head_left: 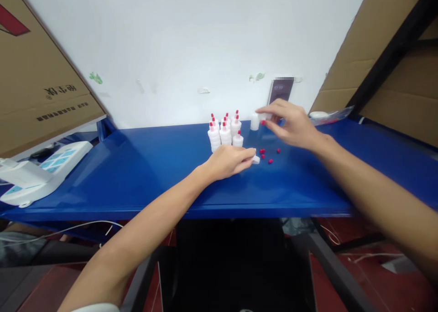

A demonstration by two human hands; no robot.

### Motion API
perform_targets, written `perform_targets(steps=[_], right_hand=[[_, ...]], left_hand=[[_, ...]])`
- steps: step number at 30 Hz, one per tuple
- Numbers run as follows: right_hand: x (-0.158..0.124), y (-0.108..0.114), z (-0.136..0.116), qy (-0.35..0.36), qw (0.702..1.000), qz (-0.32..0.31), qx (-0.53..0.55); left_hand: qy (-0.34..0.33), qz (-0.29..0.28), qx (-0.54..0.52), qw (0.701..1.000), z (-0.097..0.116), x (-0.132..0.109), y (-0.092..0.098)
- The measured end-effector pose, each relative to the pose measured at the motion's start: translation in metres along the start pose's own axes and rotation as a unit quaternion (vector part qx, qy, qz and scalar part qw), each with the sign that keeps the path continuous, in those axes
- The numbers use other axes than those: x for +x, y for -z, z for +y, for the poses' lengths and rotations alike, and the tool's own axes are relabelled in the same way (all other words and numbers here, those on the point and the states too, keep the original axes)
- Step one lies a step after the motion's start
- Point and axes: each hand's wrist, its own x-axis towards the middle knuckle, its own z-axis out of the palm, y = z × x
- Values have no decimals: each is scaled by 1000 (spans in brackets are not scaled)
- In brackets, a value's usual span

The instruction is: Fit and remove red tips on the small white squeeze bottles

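Note:
My left hand (234, 160) is closed over the table, just in front of the grouped bottles. A small white plastic piece (256, 159) sticks out past its fingertips; the rest is hidden by the hand. Farther back and to the right, my right hand (290, 122) pinches a small white part, partly hidden by the fingers, with a red tip (263, 122) showing below it. Next to those fingers stands a white bottle (254, 122) with no red tip visible. Several white squeeze bottles (225, 135) with red-tipped nozzles stand upright behind my left hand. Several loose red tips (270, 161) lie between the hands.
A phone (281, 91) leans against the wall behind my right hand. On the blue table (153, 166), a white power strip (61, 161) with a plugged-in adapter lies at left, and a clear plastic bag (331, 116) at right. Cardboard (41, 70) flanks the table.

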Motion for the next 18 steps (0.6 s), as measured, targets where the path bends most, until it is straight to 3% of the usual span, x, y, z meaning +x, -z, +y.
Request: perform_targets(steps=[2,4,10,14,18], right_hand=[[1,-13,-6,-10,998,69,10],[2,-27,-10,-30,994,94,41],[3,-58,-18,-109,982,45,148],[5,-61,-17,-158,977,75,120],[8,-61,-17,-136,984,91,71]], left_hand=[[4,-1,-4,1000,1,0,0],[5,-4,-6,1000,2,0,1],[10,-23,-10,1000,2,1,3],[5,-16,-7,1000,2,2,3],[-3,-3,-10,1000,2,2,2]])
